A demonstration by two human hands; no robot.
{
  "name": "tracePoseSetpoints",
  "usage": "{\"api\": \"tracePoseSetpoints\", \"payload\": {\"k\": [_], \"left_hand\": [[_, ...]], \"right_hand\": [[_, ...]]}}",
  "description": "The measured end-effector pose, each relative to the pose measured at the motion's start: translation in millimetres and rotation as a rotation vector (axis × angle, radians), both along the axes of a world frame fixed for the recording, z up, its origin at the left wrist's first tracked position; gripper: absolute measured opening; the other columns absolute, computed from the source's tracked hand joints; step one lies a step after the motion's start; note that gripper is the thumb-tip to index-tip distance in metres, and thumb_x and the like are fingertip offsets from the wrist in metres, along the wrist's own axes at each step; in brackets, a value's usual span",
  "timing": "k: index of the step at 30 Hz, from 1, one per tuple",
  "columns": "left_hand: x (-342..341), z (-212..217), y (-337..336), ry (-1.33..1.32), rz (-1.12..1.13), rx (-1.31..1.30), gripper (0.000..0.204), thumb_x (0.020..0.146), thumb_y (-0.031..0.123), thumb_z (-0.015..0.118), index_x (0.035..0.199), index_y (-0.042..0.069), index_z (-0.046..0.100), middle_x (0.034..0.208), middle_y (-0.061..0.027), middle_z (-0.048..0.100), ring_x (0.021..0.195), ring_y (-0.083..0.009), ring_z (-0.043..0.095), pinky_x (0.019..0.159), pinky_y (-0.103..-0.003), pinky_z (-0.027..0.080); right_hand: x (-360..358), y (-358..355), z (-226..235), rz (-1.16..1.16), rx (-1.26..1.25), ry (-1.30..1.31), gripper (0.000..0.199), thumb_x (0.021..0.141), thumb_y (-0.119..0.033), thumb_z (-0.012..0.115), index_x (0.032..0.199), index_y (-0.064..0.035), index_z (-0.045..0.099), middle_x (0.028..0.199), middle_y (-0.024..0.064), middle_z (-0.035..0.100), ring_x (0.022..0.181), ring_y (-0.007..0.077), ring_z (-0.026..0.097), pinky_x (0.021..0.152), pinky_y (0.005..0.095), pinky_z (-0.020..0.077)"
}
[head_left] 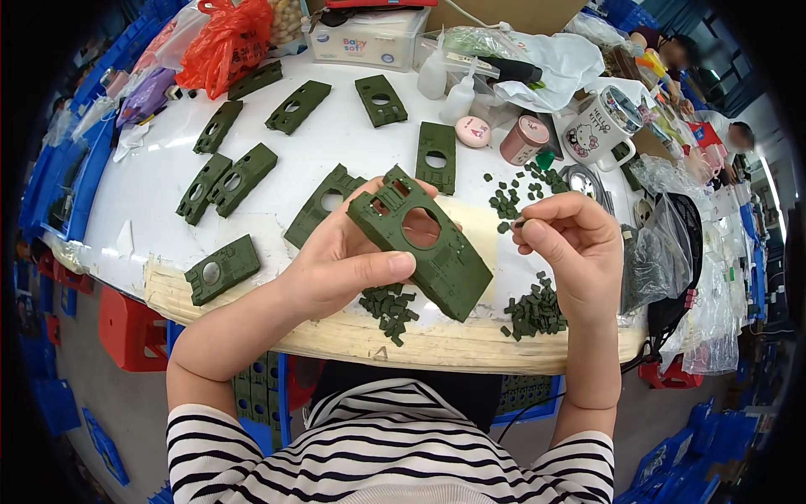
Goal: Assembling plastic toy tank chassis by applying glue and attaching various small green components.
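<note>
Left hand: the left hand (pixel 340 265) grips a green plastic hull piece (pixel 420 244), thumb across its near edge and fingers behind it, holding it tilted above the counter (pixel 143 202)
Right hand: the right hand (pixel 571 244) is just right of the hull piece, thumb and forefinger pinched on a tiny dark part (pixel 518 223) that is too small to make out
Hull piece: flat, rectangular, with one round hole; it sits between the two hands, lifted clear of the counter near the front edge
Below the hull piece: a small heap of green bits (pixel 388 307) lies on the counter, just under its lower corner
Right of the hull piece: a second pile of green bits (pixel 536 311) lies under the right hand, and a looser scatter (pixel 516 193) lies behind that hand
Left of and beyond the hull piece: more matching green pieces (pixel 222 269) lie flat, spread apart over the white top
Far beyond the hull piece: an orange plastic bag (pixel 227 38), a white box (pixel 365 38) and a white mug (pixel 596 126) stand along the back
Right of the hull piece, at the counter's end: clear plastic bags (pixel 659 252)
Near edge: a striped sleeve (pixel 218 454) shows below the counter
</note>
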State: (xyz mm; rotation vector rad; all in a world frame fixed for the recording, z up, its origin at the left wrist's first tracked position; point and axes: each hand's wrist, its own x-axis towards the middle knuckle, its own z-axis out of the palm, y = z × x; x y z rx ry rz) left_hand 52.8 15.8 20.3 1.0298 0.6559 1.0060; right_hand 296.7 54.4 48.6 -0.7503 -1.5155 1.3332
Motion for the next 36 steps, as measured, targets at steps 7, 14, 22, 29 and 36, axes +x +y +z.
{"api": "tracePoseSetpoints", "payload": {"k": [7, 14, 22, 29, 36], "left_hand": [[5.9, 0.8, -1.2, 0.019, -0.126, -0.033, 0.082, 0.082, 0.03, 0.067, 0.145, 0.005, 0.021, 0.128, -0.0237, 0.051, 0.12, -0.0308, 0.053, 0.091, -0.04, 0.052], [7.6, 0.6, -4.2, -0.027, -0.215, -0.064, 0.077, 0.089, 0.017, 0.061, 0.148, 0.005, 0.014, 0.133, -0.0229, 0.047, 0.122, -0.0289, 0.051, 0.089, -0.038, 0.054], [14.0, -8.6, -5.6, -0.093, -0.263, -0.035, 0.076, 0.089, 0.003, 0.059, 0.148, 0.006, 0.011, 0.138, -0.017, 0.04, 0.123, -0.0262, 0.05, 0.095, -0.042, 0.05], [23.8, -21.7, -9.3, -0.083, -0.247, 0.064, 0.075, 0.09, -0.003, 0.055, 0.149, 0.009, 0.01, 0.137, -0.0163, 0.04, 0.12, -0.0239, 0.051, 0.094, -0.039, 0.051], [21.9, -14.0, -11.9, 0.064, -0.235, 0.087, 0.079, 0.091, -0.005, 0.053, 0.15, 0.013, 0.002, 0.138, -0.0169, 0.038, 0.118, -0.0237, 0.053, 0.093, -0.035, 0.052]], "right_hand": [[-6.6, -4.1, 3.3, 0.023, -0.161, 0.022, 0.015, 0.084, 0.0, 0.067, 0.098, 0.0052, 0.063, 0.088, 0.0128, 0.07, 0.079, 0.0125, 0.067, 0.069, 0.0222, 0.0532], [-7.5, -6.5, 3.8, 0.019, -0.14, -0.036, 0.014, 0.084, -0.001, 0.067, 0.097, 0.0044, 0.064, 0.088, 0.0111, 0.069, 0.081, 0.0123, 0.066, 0.069, 0.0215, 0.051], [-15.7, -10.6, -4.3, 0.066, 0.17, -0.223, 0.011, 0.075, -0.001, 0.072, 0.085, -0.0029, 0.069, 0.094, 0.0055, 0.06, 0.092, 0.0133, 0.054, 0.081, 0.0268, 0.041], [-28.8, -17.5, -11.2, -0.021, 0.327, -0.345, 0.008, 0.072, -0.007, 0.073, 0.078, -0.0072, 0.068, 0.102, 0.0066, 0.059, 0.097, 0.0187, 0.052, 0.085, 0.0316, 0.0406], [-32.7, -24.3, -8.0, 0.01, 0.267, -0.399, 0.007, 0.073, -0.003, 0.069, 0.078, -0.0025, 0.064, 0.11, 0.0104, 0.051, 0.103, 0.018, 0.05, 0.09, 0.0303, 0.0386]]}}
